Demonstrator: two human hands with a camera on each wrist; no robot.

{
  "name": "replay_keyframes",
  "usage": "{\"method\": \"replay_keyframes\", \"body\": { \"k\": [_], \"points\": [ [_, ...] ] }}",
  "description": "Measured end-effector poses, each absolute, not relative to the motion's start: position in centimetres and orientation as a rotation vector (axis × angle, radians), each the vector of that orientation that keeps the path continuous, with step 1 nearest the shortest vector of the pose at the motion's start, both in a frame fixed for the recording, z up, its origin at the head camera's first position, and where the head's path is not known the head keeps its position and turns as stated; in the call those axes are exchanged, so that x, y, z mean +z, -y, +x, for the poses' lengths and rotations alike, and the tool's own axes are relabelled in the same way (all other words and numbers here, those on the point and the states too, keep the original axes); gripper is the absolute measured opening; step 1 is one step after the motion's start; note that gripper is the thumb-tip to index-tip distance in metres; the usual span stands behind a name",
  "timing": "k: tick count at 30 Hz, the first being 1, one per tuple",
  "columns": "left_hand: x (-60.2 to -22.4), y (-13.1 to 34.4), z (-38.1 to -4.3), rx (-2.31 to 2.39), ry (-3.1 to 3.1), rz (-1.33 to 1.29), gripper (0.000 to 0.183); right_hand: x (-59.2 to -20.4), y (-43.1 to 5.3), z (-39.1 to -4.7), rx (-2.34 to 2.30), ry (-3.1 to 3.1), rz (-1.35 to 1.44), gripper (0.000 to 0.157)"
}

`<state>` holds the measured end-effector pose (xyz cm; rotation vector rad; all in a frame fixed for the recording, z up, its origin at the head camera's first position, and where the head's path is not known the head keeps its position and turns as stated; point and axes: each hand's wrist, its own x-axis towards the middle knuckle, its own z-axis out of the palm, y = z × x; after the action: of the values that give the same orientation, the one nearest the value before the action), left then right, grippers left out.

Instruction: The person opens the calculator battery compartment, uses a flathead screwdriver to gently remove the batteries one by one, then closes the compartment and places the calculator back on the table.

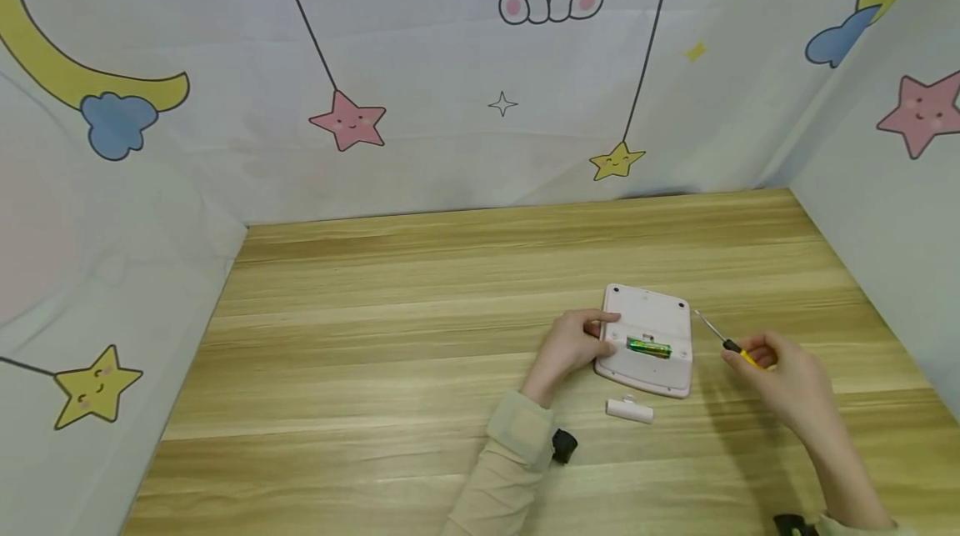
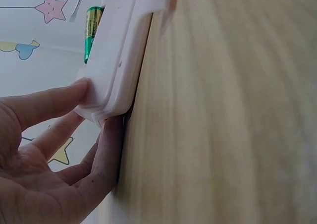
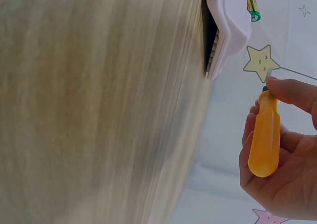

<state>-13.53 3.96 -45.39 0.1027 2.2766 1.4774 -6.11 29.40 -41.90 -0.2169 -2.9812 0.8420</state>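
Head view shows the pale pink device lying on the surface between two hands, its left edge gripped by the left hand. To its right, the right hand pinches a yellow-handled screwdriver whose long axis slants forward and leftward, the tip just beside the device's far right corner and seemingly not touching it. The left hand is nearer, in contact. One green battery lies crosswise in the device's slot; a small pink cover rests near its front edge.
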Motion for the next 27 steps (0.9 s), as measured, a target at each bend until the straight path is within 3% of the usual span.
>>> {"method": "replay_keyframes", "body": {
  "k": [27],
  "points": [
    [-45.0, -3.7, -13.4, 1.493, -2.264, 0.104, 0.04, -43.0, -29.9, -7.1, 0.727, 3.114, -0.221, 0.036]
  ]
}}
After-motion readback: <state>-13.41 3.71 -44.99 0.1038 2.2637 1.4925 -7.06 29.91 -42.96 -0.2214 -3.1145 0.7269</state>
